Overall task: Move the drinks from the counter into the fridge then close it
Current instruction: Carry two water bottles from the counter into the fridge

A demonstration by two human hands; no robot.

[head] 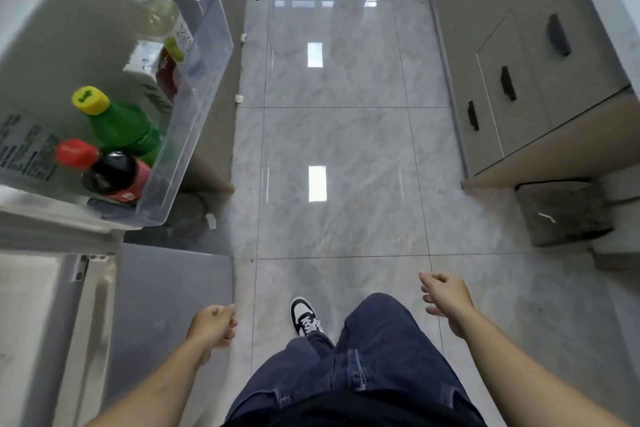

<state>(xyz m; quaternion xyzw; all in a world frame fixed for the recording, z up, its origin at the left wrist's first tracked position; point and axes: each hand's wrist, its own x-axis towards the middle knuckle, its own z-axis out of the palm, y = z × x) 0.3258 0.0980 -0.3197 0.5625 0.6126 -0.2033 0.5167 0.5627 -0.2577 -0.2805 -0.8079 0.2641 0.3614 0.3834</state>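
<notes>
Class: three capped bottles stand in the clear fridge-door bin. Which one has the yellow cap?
The green bottle in the middle of the door bin. The dark cola bottle beside it has a red cap; the pale bottle has a white one.

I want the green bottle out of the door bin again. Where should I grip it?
Pinch the green bottle around its neck just under the yellow cap, coming from above: it stands upright, with the clear bin wall and the cola bottle crowding its body.

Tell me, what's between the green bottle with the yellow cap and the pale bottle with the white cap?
In the head view, a white carton and a red container sit between the green bottle and the pale bottle in the door shelf.
</notes>
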